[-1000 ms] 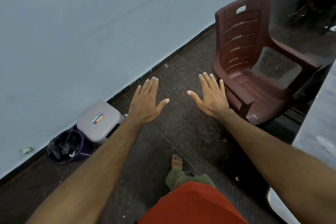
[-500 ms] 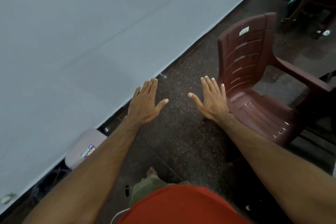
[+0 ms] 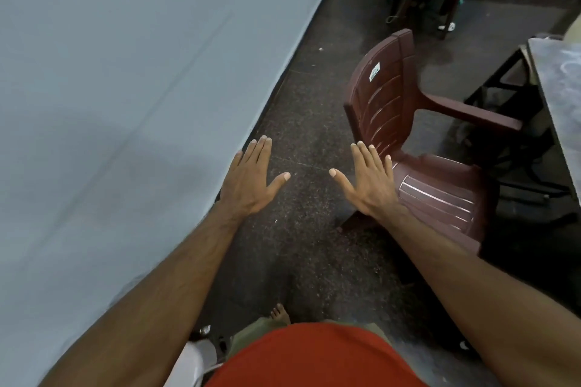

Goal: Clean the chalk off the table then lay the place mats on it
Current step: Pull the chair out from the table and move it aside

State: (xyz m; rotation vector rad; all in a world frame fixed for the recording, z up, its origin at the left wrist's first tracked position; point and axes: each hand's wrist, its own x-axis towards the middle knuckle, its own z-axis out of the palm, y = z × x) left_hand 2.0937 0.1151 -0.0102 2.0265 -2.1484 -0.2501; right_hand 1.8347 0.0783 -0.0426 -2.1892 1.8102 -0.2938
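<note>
Head view, the only one: a second ago the lens looked down at a grey stool and a dark bin by the wall, with the counter only a sliver at the right edge. Now the gaze has swung up and to the right, those two have dropped out of frame, and the counter (image 3: 556, 72) shows at the upper right with pale chalk smears on its grey top. I judge the person is turning toward it and cleaning has not begun; no cloth or place mats are visible.

The left hand (image 3: 251, 177) and right hand (image 3: 367, 181) have kept the same pose throughout: both arms stretched forward, palms down, fingers straight and close together, thumbs splayed inward, holding nothing, above the dark floor (image 3: 308, 122). The right hand overlaps the brown plastic chair (image 3: 418, 148) in the picture; whether it touches, I cannot tell. The chair stands between the person and the counter.
</note>
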